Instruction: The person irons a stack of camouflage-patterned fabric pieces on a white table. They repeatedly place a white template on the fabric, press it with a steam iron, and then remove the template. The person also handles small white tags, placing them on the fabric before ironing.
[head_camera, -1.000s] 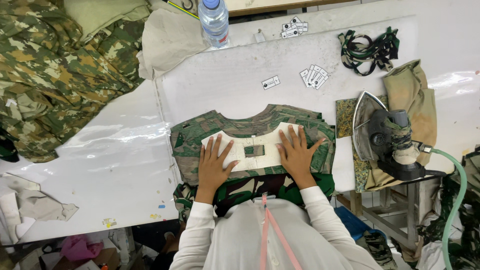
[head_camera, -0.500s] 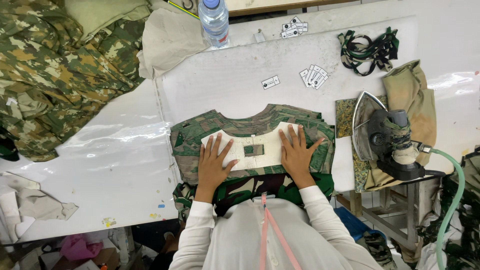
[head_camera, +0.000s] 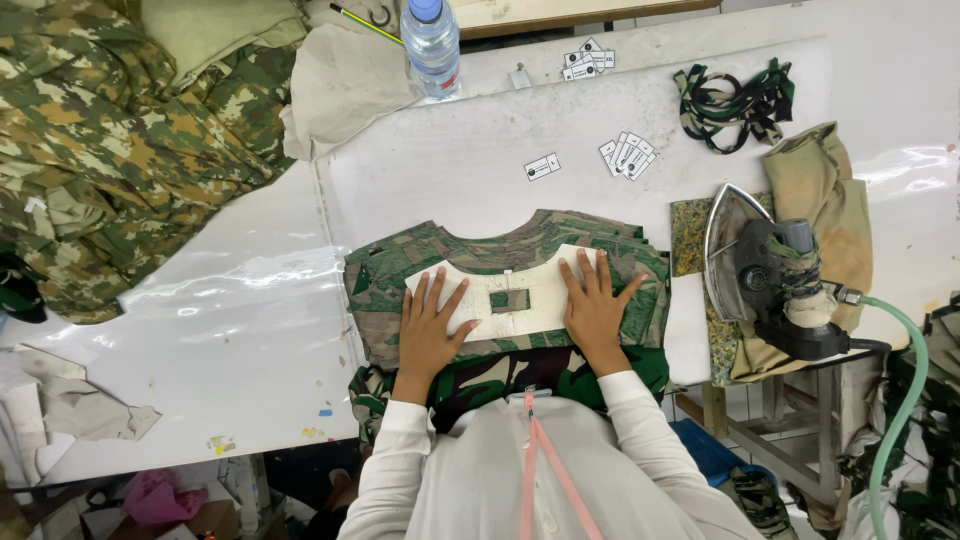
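Almost nothing has moved since the earlier frames: both hands lie in the same spots, fingers maybe spread a touch wider, so we read this as a steady press, not a shift.

Head view, the only one we get: our left hand (head_camera: 432, 322) lies flat, fingers splayed, on the left part of the pale template (head_camera: 505, 287); right hand (head_camera: 596, 310) flat on its right end. Neither grip closes on anything — palms down, just pinning. Template sits atop the camouflage fabric piece (head_camera: 505, 240), near edge of the white surface (head_camera: 450, 170), w/ a small rectangular window at its centre showing camo through. Iron (head_camera: 765, 270) rests on its pad to the right, well apart from the hands. Small paper tags (head_camera: 626, 154) and a water bottle (head_camera: 432, 42) lie farther off.

Hard to make out: palms hide part of the template's near edge; fabric's near end drops off the surface under our arms, so its full shape is unclear. Tag print too small to read. Big camo pile (head_camera: 110, 140) far left is cut off by the frame.
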